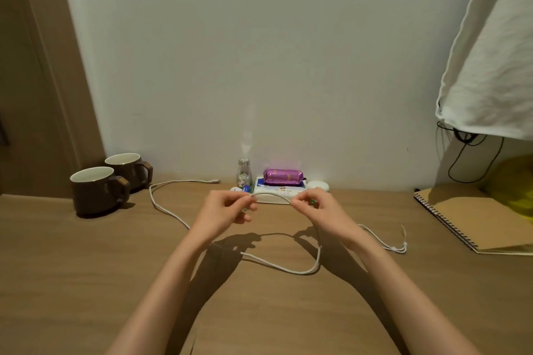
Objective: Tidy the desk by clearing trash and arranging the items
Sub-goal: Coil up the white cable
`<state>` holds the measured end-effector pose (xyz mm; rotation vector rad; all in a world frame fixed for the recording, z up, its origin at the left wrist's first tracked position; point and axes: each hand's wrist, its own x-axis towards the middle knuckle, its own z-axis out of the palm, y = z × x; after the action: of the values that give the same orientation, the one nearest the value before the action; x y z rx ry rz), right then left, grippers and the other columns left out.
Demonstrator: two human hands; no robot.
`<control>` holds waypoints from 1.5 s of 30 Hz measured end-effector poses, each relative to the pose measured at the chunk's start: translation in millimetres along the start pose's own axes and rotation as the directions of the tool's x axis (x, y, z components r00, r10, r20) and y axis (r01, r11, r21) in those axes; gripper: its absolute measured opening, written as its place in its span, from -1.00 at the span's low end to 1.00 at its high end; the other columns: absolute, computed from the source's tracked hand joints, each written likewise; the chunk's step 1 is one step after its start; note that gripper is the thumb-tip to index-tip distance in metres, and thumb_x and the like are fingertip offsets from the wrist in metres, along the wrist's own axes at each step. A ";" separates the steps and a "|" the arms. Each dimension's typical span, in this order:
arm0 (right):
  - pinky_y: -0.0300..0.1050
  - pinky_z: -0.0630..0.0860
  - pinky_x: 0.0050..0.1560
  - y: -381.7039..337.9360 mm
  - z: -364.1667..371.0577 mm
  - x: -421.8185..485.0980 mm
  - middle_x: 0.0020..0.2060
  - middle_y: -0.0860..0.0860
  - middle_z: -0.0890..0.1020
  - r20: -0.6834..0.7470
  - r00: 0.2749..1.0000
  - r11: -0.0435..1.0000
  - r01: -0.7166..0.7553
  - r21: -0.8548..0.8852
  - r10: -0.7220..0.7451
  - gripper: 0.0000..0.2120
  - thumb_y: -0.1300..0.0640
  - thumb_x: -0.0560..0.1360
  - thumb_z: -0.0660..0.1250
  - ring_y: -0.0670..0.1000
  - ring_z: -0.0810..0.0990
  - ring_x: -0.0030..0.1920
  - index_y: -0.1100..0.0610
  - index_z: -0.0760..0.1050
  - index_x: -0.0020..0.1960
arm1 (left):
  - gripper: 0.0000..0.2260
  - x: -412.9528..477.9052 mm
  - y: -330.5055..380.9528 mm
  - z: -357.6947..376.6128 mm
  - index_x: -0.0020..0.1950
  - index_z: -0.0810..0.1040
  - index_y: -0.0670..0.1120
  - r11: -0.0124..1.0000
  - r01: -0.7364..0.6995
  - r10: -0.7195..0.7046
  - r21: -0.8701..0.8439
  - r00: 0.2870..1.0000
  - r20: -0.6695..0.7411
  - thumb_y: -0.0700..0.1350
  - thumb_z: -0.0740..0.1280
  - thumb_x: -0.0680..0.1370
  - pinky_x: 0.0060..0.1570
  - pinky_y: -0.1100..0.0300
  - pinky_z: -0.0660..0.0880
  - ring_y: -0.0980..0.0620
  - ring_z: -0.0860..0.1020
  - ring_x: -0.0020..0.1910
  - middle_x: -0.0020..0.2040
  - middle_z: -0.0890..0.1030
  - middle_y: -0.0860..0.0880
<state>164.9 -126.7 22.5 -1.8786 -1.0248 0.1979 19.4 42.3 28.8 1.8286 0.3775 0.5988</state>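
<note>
A long white charging cable [271, 196] runs across the wooden desk [86, 282]. My left hand [227, 209] and my right hand [314, 206] each pinch it above the desk's middle, and a short arc of cable spans between them. From the left hand the cable trails left and back to a plug near the wall. Below the right hand it hangs in a loop that lies on the desk. Its split end lies to the right.
Two brown mugs [99, 190] stand at the back left. Against the wall sit a small glass bottle [244, 172], a purple packet [283, 177] on a white tissue pack [281, 192], and a white round case [318, 185]. A spiral notebook [473, 217] lies right, under a hanging white cloth [490, 66].
</note>
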 end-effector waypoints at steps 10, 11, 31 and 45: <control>-0.30 0.24 -0.38 -2.2 -30.0 -4.2 -0.43 -0.10 0.52 0.077 0.997 0.945 -0.024 0.327 -0.001 -0.84 0.15 0.61 0.21 -0.13 0.32 -0.42 0.13 0.51 -0.10 | -0.77 12.1 27.4 21.0 0.11 0.62 -0.20 0.986 0.106 -0.071 -0.125 0.964 0.256 -0.12 0.33 0.53 0.00 0.12 0.60 -0.07 0.67 -0.06 -0.03 0.70 -0.14; -0.28 0.23 -0.38 -0.2 -29.7 -3.9 -0.44 -0.10 0.53 0.054 0.999 0.932 -0.021 0.363 0.002 -0.85 0.16 0.61 0.20 -0.11 0.31 -0.42 0.14 0.50 -0.10 | -0.77 13.6 27.2 24.6 0.12 0.62 -0.20 0.986 0.116 -0.077 -0.119 0.953 0.293 -0.11 0.34 0.53 0.04 0.09 0.59 -0.09 0.67 -0.03 -0.02 0.69 -0.15; -0.23 0.47 0.01 3.6 -20.1 -9.5 -0.40 -0.05 0.63 -0.232 0.973 0.922 0.073 0.380 0.018 -0.87 0.14 0.56 0.30 -0.12 0.61 -0.28 0.20 0.50 -0.10 | -0.73 13.3 11.7 62.3 0.17 0.59 -0.16 0.914 0.322 -0.091 -0.246 0.756 0.648 -0.08 0.21 0.58 -0.14 0.30 0.52 0.10 0.54 -0.28 -0.29 0.49 0.03; -0.44 0.41 -0.30 -1.7 -0.8 -13.5 -0.40 -0.14 0.62 -0.219 0.968 0.933 -0.035 0.358 0.121 -0.81 -0.03 0.48 0.39 -0.28 0.50 -0.34 0.06 0.65 -0.20 | -0.81 5.4 -3.7 82.7 -0.12 0.57 0.02 0.833 -0.313 0.258 0.457 0.949 0.181 -0.03 0.20 0.60 -0.26 0.29 0.41 0.20 0.46 -0.30 -0.29 0.53 0.12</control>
<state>155.8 -136.7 20.5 -1.5712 -0.6980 0.1841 71.2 -18.2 5.8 2.4190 0.1817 0.6407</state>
